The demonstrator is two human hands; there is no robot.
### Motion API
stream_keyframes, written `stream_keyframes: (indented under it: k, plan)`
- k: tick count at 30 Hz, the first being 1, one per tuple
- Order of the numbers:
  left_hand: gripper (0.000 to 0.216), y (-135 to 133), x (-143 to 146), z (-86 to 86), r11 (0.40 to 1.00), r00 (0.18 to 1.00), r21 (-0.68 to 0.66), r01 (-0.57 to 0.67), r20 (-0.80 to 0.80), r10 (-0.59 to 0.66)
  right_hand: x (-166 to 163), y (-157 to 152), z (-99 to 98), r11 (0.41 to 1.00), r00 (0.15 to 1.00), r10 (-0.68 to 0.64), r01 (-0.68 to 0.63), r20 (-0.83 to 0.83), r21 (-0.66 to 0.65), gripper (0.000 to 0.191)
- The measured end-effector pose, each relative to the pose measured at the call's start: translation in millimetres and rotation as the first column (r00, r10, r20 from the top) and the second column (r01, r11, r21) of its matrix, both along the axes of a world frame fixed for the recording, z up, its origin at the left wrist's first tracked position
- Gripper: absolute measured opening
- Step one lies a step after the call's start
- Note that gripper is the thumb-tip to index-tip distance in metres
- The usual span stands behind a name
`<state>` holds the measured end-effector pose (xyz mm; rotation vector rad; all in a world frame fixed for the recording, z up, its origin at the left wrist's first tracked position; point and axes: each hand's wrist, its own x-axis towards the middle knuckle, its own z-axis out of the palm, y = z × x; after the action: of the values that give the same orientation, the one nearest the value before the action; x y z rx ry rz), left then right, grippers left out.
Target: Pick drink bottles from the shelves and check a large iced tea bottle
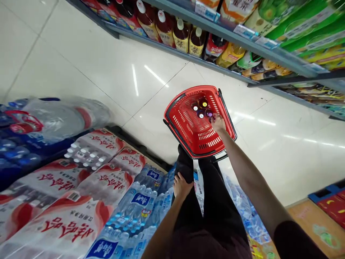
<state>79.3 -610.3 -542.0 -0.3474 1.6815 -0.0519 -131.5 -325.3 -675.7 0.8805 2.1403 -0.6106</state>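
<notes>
A red shopping basket [180,127] with black handles folded down stands on the floor in front of my legs. Several dark bottles stand grouped inside, their caps facing up: a yellow cap [205,104], a purple cap [210,114] and whitish ones [201,116]. My right hand [219,124] reaches into the basket from the right, its fingers closed at the purple-capped bottle; the fingertips are partly hidden. My left hand [182,185] lies on my left knee, in dark trousers, fingers loosely spread over it and holding nothing.
Shelves [231,34] with bottled drinks run along the top right. On the left are stacked red-and-white water packs [72,216] and blue bottle packs [140,201]. Large clear bottles [64,117] lie beyond. Cartons [320,223] stand at lower right on the tiled floor [269,162].
</notes>
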Motion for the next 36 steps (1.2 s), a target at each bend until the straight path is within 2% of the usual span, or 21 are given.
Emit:
stream_keyframes:
  k: [4,7,9,11,15,19,22,24,26,29,30,32,34,36]
  plan:
    - [0.097,-5.0,5.0,-2.3,1.000,0.999,-0.012,-0.017,-0.045,0.017,-23.0,-4.1,-59.4,0.997,0.996,0.050,-0.054,-0.074,-0.048,0.052]
    - [0.093,-12.1,0.6,0.8,0.998,0.996,0.022,-0.061,-0.064,0.063,-37.3,-9.8,-103.8,1.000,0.996,0.009,-0.009,-0.086,-0.003,0.055]
    - [0.093,-17.1,-5.5,-1.8,0.994,0.992,0.039,-0.104,-0.065,0.106,-42.5,-14.4,-129.2,1.000,0.996,-0.022,0.024,-0.091,0.014,0.057]
    - [0.090,-20.4,-12.2,-8.7,0.991,0.989,0.055,-0.122,-0.082,0.126,-44.8,-19.5,-148.7,1.000,0.996,-0.001,0.003,-0.087,0.018,0.058]
    - [0.078,-23.8,-22.5,-23.5,0.987,0.981,0.132,-0.095,-0.157,0.115,-48.6,-25.8,-169.1,0.999,0.996,0.040,-0.038,-0.079,0.025,0.051]
    - [0.073,-32.0,-30.2,-26.9,0.986,0.975,0.146,-0.077,-0.197,0.106,-54.7,-23.2,-169.6,0.999,0.992,0.019,-0.014,-0.122,0.039,0.041]
    - [0.071,-42.1,-35.0,-25.9,0.986,0.970,0.138,-0.091,-0.213,0.119,-54.4,-19.8,-155.7,0.998,0.986,0.025,-0.016,-0.165,0.055,0.041]
    - [0.069,-47.6,-36.0,-24.8,0.986,0.966,0.127,-0.107,-0.221,0.133,-48.3,-16.9,-136.4,0.997,0.979,0.021,-0.007,-0.201,0.073,0.045]
    - [0.067,-50.6,-34.7,-23.3,0.986,0.965,0.122,-0.115,-0.223,0.140,-36.4,-12.9,-107.5,0.996,0.971,0.017,0.004,-0.240,0.087,0.047]
    - [0.065,-49.9,-30.0,-21.6,0.986,0.971,0.123,-0.113,-0.198,0.136,-9.6,-7.3,-49.8,0.996,0.951,-0.003,0.032,-0.309,0.088,0.044]
    - [0.066,-48.7,-28.5,-21.5,0.987,0.974,0.124,-0.100,-0.192,0.123,1.0,-6.7,-28.7,0.994,0.939,-0.040,0.072,-0.341,0.080,0.043]
    - [0.066,-45.6,-25.9,-21.8,0.991,0.978,0.119,-0.064,-0.189,0.086,23.6,-8.9,13.1,0.956,0.869,-0.264,0.293,-0.417,0.004,0.046]
    - [0.066,-41.7,-23.7,-22.3,0.993,0.979,0.114,-0.034,-0.195,0.056,47.9,-16.2,51.1,0.886,0.818,-0.422,0.463,-0.391,0.012,0.048]
    - [0.068,-37.5,-20.9,-22.4,0.993,0.979,0.112,-0.033,-0.198,0.054,74.5,-27.7,81.6,0.840,0.810,-0.499,0.539,-0.306,0.056,0.047]
